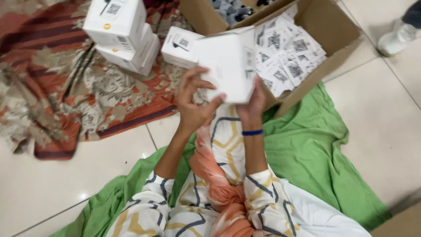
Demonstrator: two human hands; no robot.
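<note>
A pale tiled floor (386,131) carries everything: a rumpled green cloth (307,153) under the seated person, and a patterned red and beige rug (57,87) off to the left. Ahead stands an open cardboard carton (333,26), its right half filled with small white slips bearing square black codes (285,52). Three white boxes lie on the rug, two stacked (123,35) and one (177,46) beside them. Both hands hold a smooth, matt white box (228,66) between them, just in front of the carton, tilted, its long axis running roughly up and away. The left hand (193,105) wraps its near left edge, fingers spread narrow round it; the right hand (254,107), with a blue wristband (252,132), props its lower right corner from beneath.
</note>
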